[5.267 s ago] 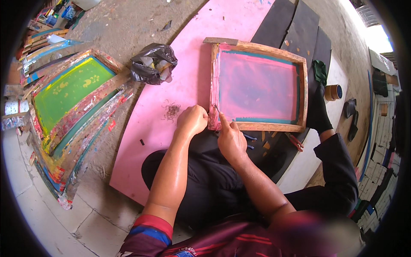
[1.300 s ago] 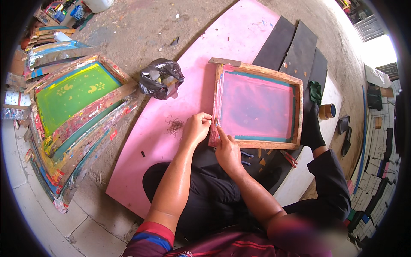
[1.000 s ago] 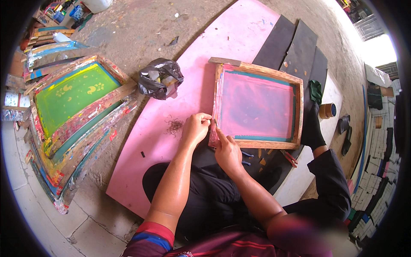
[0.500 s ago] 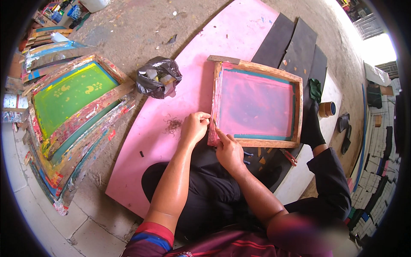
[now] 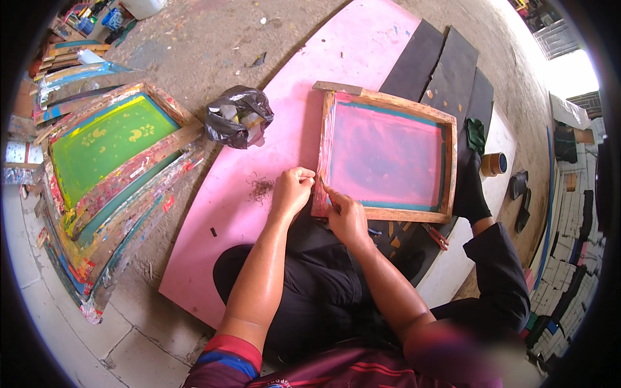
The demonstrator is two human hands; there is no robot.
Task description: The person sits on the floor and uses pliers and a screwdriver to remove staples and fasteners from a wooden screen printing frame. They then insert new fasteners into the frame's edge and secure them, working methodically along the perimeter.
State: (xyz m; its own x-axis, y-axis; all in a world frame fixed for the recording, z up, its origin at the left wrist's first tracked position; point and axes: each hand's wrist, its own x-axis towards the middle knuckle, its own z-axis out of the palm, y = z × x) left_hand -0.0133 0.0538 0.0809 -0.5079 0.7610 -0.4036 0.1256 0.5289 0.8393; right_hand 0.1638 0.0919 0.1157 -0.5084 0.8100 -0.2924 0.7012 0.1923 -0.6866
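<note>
The wooden screen frame (image 5: pixel 388 158) has its near-left edge pinched by both hands' closed grips.

Rough concrete floor (image 5: pixel 194 45) around a pink board (image 5: pixel 259 161); daylight glares beyond its far right corner

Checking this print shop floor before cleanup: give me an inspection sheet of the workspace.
Surface: pink sheet on concrete floor.
Job's things: wooden screen frame with pink mesh, lying flat.
Clutter: black plastic bag; small dark tuft; tape roll.
Grippers: left hand and right hand pinch at the frame's near-left edge.
Cables: nothing seen.
Surroundings: stacked screens, top one green; black mats.
</note>
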